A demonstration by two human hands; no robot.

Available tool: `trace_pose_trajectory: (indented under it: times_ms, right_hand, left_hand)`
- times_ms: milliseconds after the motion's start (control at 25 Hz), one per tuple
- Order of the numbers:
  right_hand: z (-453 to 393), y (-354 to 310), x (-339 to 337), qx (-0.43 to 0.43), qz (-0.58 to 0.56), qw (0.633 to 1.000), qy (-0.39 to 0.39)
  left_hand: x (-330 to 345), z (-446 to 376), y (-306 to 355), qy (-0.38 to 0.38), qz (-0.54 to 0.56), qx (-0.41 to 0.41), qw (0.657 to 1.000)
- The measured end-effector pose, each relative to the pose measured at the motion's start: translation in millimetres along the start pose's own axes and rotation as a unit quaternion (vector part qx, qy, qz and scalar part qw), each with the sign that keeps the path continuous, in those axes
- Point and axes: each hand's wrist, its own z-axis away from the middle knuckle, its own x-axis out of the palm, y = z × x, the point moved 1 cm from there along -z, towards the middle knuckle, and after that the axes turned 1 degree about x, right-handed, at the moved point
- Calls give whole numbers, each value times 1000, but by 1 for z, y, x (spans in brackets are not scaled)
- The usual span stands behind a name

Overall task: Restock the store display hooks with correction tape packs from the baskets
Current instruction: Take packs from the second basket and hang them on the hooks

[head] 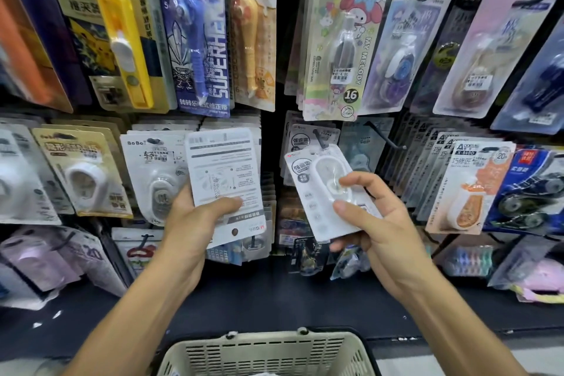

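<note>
On the display wall, a blue pack [195, 36] reads "SUPERHERO" and "6M"; to its right a pastel pack [345, 49] reads "MY MELODY", "CORRECTION TAPE" and "16". Lower down, a white pack [152, 168] carries "BoBo", and an orange-and-white pack [470, 186] at the right shows "X-840D" and "20". The left hand [189, 220] is raised with its grip closed on a small stack of white correction tape packs [225, 180], printed backs facing the camera, thumb across the front. The right hand [375, 220] pinches a single white correction tape pack [323, 189], face forward and tilted, its top at a black hook [319, 139]. A beige basket [265, 354] sits near, bottom centre.
</note>
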Motion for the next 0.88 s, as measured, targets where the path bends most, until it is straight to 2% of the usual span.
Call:
trace_pose_trajectory:
  times_ms: [200,560,680,760,800,880]
  right_hand:
    - [16,10,-4,-73,18,997,3]
    - [11,16,4,-8,27,991,131]
    - [7,22,5,65,21,995,67]
    - [4,23,10,126,31,991,36]
    - [3,23,12,163,2,987,10]
    - [3,21,16,247,-112,956,-109]
  left_hand:
    - [-4,0,6,1,-1,18,1000]
    - [3,-1,3,-32,0,40,999]
    - [4,1,4,-54,-41,65,996]
    - [5,4,7,-91,-107,124,982]
    - [5,5,8,-119,-131,161,971]
    - [10,9,10,-181,-167,240,939]
